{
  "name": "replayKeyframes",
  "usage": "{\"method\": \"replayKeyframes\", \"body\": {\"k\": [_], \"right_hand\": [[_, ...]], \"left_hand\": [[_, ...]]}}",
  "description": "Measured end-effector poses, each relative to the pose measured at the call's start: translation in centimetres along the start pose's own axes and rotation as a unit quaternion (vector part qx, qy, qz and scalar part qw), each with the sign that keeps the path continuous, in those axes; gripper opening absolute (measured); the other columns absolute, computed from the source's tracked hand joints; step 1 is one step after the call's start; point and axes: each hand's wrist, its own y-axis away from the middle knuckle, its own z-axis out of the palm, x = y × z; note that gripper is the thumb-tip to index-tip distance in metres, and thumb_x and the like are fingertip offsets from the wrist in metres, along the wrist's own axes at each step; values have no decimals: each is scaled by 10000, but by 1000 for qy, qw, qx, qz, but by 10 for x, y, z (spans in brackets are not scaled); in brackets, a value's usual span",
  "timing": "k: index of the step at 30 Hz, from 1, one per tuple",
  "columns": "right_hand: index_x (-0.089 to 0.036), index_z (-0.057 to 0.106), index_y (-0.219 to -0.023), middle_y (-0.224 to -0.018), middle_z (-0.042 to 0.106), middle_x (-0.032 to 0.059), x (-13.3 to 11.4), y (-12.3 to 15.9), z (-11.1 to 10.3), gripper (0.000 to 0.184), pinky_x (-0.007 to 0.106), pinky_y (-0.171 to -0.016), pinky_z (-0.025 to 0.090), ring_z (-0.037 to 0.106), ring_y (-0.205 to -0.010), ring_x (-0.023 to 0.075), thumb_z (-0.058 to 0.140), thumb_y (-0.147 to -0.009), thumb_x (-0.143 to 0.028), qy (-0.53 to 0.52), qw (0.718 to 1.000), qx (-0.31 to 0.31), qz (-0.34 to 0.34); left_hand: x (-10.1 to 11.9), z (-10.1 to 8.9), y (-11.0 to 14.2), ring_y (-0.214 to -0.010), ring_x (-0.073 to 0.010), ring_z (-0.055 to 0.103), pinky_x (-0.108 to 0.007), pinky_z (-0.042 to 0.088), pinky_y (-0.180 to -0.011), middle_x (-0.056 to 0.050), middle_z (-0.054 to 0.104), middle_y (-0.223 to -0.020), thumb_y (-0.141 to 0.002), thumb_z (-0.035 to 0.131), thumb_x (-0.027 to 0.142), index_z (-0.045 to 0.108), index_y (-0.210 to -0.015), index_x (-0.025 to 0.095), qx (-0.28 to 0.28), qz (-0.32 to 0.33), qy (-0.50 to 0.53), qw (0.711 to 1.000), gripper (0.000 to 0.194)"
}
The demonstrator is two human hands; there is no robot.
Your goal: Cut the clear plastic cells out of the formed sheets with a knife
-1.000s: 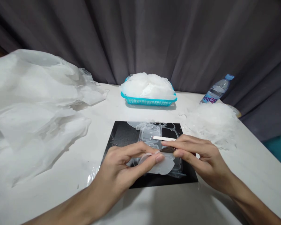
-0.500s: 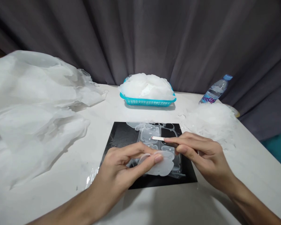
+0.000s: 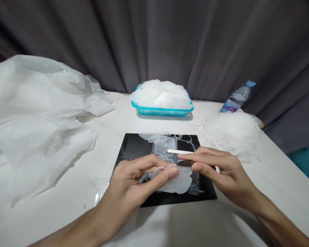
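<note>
A translucent silicone sheet with moulded pieces (image 3: 167, 151) lies on a black mat (image 3: 134, 147) in the middle of the white table. My left hand (image 3: 134, 181) pinches a thin curl of clear silicone at the sheet's near edge, just above a loose white piece (image 3: 179, 183). My right hand (image 3: 216, 171) is closed round a slim tool with a white tip (image 3: 179, 151), and that tip rests on the sheet. The tool's handle is mostly hidden under my fingers.
A turquoise basket (image 3: 162, 110) heaped with white silicone pieces stands at the back. Large crumpled clear plastic (image 3: 38, 116) covers the left side. A pile of white trimmings (image 3: 231, 133) and a water bottle (image 3: 237, 97) are at the right. Dark curtain behind.
My right hand's tool shifted slightly over the sheet and back. My left hand kept its pinch on the silicone strip, edging a little to the right.
</note>
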Motion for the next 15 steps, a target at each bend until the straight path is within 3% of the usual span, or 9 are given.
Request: {"method": "replayKeyframes", "body": {"k": [15], "right_hand": [[-338, 746, -1323, -1044, 778, -20, 2, 1, 2, 330, 201, -834, 557, 703, -899, 111, 661, -1030, -212, 18, 999, 1, -31]], "left_hand": [[-5, 1, 0, -667, -88, 652, -161, 469, -603, 56, 767, -788, -945, 760, 273, 773, -842, 253, 0, 15, -16, 1000, 106]]}}
